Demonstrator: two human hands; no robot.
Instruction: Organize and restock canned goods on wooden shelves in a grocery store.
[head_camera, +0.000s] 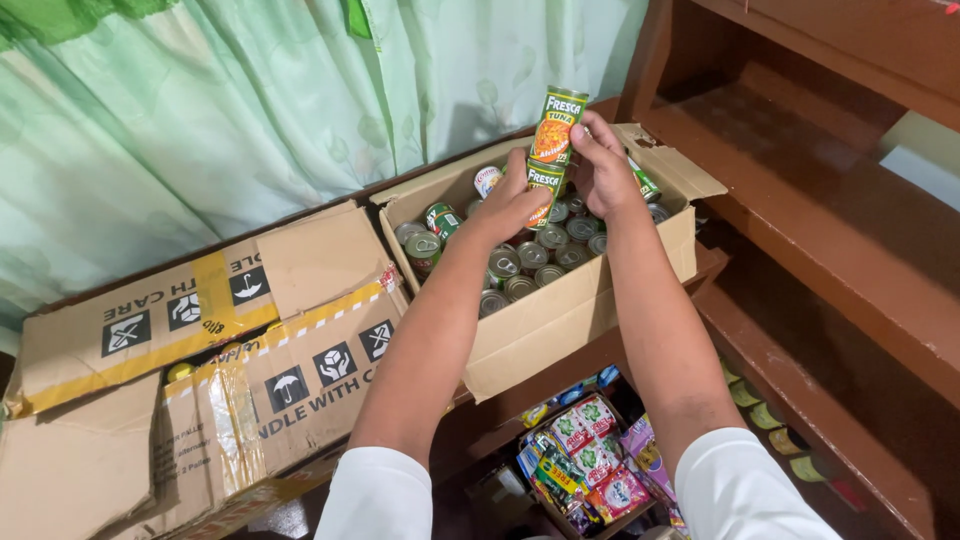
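Snack packets (590, 460) lie below both arms. Left hand (510, 205) clamps the lower can (545, 190); right hand (603, 165) clamps the upper can (558, 125), both above the box (560, 310) holding tins (540, 255).

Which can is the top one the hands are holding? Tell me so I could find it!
Find the open cardboard box full of tin cans, in front of the green curtain. Above it, the right hand pinches a tall green can with an orange picture, stacked on a matching can that the left hand grips. It is the highest can, lifted above the silver-topped ones.
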